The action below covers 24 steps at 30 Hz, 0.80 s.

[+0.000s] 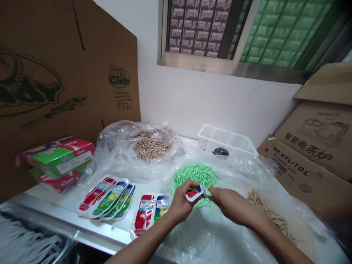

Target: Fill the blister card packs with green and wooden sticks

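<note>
My left hand (183, 201) grips a small bottle-shaped packet (193, 194), red and white with a blue end, held curved above the table. My right hand (224, 201) is closed at the packet's blue end, fingers pinched together; what they hold is hidden. Just behind both hands lies a heap of thin light-green sticks (195, 174) on clear plastic. To the left of my left hand, two flat bottle-shaped packets lie side by side, a red one (144, 212) and a blue-green one (161, 207). Farther left is a fanned stack of similar packets (110, 198).
A clear bag of brown sticks (151, 146) lies at the back, with a white plastic bin (227, 141) to its right. Tan sticks (271, 212) lie beside my right forearm. Wrapped packet boxes (62, 159) stand at left. Cardboard boxes (310, 157) flank the right side.
</note>
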Motion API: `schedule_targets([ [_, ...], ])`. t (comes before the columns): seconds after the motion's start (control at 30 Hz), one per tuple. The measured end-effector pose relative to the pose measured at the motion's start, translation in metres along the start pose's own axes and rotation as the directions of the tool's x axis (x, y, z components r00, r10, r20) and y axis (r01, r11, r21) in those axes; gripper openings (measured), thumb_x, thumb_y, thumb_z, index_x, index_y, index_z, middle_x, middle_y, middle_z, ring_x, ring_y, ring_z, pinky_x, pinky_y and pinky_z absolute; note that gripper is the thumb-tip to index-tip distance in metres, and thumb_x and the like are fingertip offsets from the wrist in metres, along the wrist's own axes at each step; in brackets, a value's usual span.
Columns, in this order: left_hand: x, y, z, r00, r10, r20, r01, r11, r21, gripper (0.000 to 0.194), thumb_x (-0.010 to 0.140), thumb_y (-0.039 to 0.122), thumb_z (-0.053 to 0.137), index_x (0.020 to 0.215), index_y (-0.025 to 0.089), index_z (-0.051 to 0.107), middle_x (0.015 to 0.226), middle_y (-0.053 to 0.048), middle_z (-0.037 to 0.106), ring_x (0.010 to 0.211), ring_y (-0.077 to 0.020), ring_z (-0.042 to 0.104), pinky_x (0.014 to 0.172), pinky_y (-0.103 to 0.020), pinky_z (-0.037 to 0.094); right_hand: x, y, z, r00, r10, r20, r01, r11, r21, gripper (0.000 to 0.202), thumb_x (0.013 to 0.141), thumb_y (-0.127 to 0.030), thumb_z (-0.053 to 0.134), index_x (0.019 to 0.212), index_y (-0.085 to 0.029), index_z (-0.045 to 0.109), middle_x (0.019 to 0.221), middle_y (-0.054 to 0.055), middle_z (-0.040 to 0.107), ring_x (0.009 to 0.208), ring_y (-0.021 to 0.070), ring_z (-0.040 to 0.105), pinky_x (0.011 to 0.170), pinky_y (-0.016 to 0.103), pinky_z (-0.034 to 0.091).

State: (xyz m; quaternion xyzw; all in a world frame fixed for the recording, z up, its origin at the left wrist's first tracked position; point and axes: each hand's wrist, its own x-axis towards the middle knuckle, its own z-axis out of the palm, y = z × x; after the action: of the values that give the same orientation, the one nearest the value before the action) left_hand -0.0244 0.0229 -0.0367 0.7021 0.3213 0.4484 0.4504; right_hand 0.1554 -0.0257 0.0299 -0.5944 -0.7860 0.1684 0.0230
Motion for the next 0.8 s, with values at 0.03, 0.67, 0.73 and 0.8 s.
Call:
schedule_targets([
  [0.03,-0.001,-0.001,0.000,1.000,0.015,0.005,-0.015,1.000,0.007,0.022,0.074,0.028,0.066,0.094,0.019,0.060,0.090,-0.004,0.066,0.081,-0.0172,0.062,0.072,-0.026,0.046,0.000,0.001,-0.001,1.000,-0.004,0.021,0.004,1.000,0.012,0.020,0.091,-0.031,0.037,0.094,-0.022,0.055,0.085,0.005,0.065,0.076,0.0180,0.058,0.065,0.025,0.036],
  [0.67,-0.002,0.003,0.016,0.974,0.047,0.223,-0.090,0.979,0.184,0.031,0.069,0.007,0.049,0.095,0.019,0.060,0.084,-0.006,0.065,0.075,-0.0196,0.057,0.067,-0.027,0.041,0.027,0.003,-0.005,0.991,-0.112,0.068,0.105,0.989,0.108,0.069,0.065,-0.006,0.053,0.131,-0.023,0.042,0.114,0.011,0.061,0.103,0.0246,0.056,0.078,0.029,0.040],
  [0.73,-0.001,0.002,0.017,0.980,-0.031,0.195,0.009,0.994,0.112,0.022,0.071,0.011,0.051,0.089,0.018,0.062,0.081,-0.005,0.065,0.075,-0.0190,0.057,0.066,-0.026,0.040,0.028,0.007,-0.001,0.991,-0.130,-0.020,0.131,0.968,0.214,0.063,0.064,-0.010,0.054,0.125,-0.022,0.047,0.108,0.008,0.062,0.098,0.0222,0.056,0.077,0.029,0.041],
  [0.8,-0.001,-0.001,0.018,0.979,-0.120,0.164,0.122,0.993,0.001,0.010,0.073,0.018,0.054,0.078,0.016,0.062,0.073,-0.003,0.062,0.069,-0.0165,0.054,0.062,-0.024,0.038,0.029,0.011,0.008,0.992,-0.049,-0.112,0.088,0.920,0.382,0.062,0.064,-0.012,0.055,0.124,-0.021,0.046,0.096,0.004,0.063,0.082,0.0179,0.058,0.069,0.027,0.042],
])
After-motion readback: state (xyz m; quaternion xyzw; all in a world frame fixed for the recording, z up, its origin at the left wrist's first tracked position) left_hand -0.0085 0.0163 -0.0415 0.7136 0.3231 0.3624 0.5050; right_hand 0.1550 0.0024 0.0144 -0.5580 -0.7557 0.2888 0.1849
